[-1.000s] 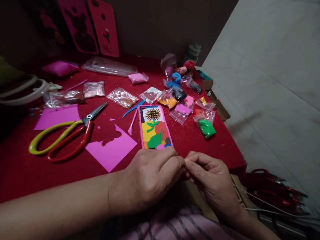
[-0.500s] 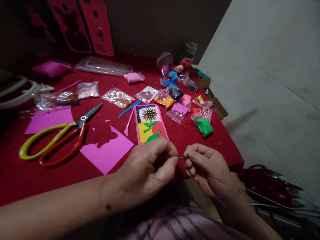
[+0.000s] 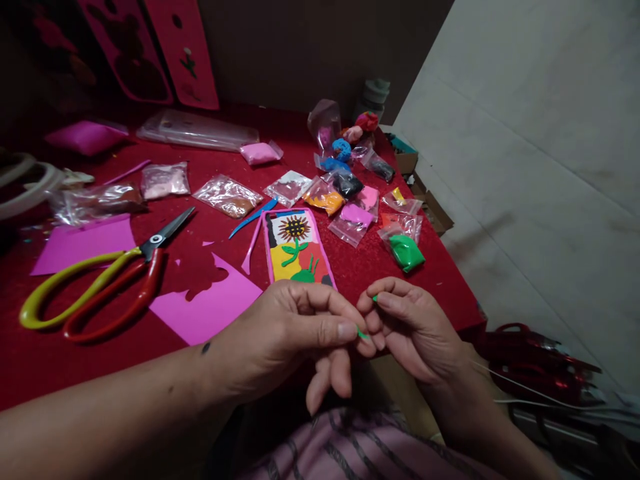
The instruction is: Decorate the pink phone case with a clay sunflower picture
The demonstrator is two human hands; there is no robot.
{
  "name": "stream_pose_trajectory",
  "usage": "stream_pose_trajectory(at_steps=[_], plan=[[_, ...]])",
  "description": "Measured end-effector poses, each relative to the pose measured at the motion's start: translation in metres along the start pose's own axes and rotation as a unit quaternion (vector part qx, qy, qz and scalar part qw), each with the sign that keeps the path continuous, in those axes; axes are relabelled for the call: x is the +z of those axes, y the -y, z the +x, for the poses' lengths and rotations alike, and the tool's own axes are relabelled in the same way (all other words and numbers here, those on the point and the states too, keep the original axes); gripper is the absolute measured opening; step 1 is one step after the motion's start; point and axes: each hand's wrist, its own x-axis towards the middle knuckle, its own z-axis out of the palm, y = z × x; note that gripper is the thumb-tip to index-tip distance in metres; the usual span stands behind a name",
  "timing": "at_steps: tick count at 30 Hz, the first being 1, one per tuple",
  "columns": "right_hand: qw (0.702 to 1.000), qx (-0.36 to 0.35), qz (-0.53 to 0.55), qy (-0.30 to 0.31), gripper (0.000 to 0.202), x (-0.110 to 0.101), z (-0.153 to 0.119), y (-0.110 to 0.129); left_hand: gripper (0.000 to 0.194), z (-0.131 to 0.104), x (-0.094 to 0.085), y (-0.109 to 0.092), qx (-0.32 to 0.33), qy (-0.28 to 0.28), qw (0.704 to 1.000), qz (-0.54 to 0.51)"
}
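Between thumb and fingers my left hand (image 3: 300,327) pinches a thin strand of green clay (image 3: 362,334). Close beside it, my right hand (image 3: 413,327) pinches a small bit of green clay (image 3: 375,299) at its thumb and index finger. Just beyond the hands lies a phone case (image 3: 286,253) with a pink rim, covered in coloured clay with a sunflower, green leaves and a green shape with thin stalks. Its near end is partly hidden by my left hand. A bag of green clay (image 3: 407,253) rests to the right of the case.
Scissors (image 3: 150,250) with yellow and red handles lie at left, beside a cut pink sheet (image 3: 220,300). A blue modelling tool (image 3: 253,219) and a pink one (image 3: 251,250) flank the case. Several clay bags, including an orange one (image 3: 324,200), lie behind. The table edge drops off at right.
The green strand has parted from the right hand's piece and stays in my left fingers. My left hand has turned, its lower fingers loosening downward. The view has shifted slightly.
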Motion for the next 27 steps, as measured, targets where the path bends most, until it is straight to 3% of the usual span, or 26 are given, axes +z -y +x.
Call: stream_pose_trajectory(at_steps=[7,13,16,18,24,27], plan=[[0.999,-0.036,0.012,0.017,0.010,-0.0038,0.0041,-0.0036,0.009,-0.0023,-0.0028,0.0009,-0.009,0.059,0.998,-0.006],[0.999,-0.052,0.012,0.011,0.012,-0.0019,0.0046,-0.0052,0.004,-0.0016,-0.0006,0.0003,-0.006,0.025,1.000,-0.010],[0.998,-0.052,0.018,0.004,0.015,-0.0012,0.0054,-0.0049,0.014,0.0013,-0.0007,0.0016,0.001,0.006,0.999,-0.041],[0.999,-0.047,0.023,0.000,0.017,-0.0014,0.0063,-0.0047,0.018,0.0029,-0.0021,0.0025,-0.011,0.006,0.999,-0.039],[0.999,-0.042,0.019,-0.009,0.019,-0.0029,0.0080,-0.0051,0.005,0.0050,-0.0071,0.0050,-0.051,0.012,0.999,-0.006],[0.999,-0.047,0.016,-0.006,0.020,-0.0035,0.0078,-0.0057,0.011,0.0045,-0.0071,0.0048,-0.060,0.001,0.998,0.003]])
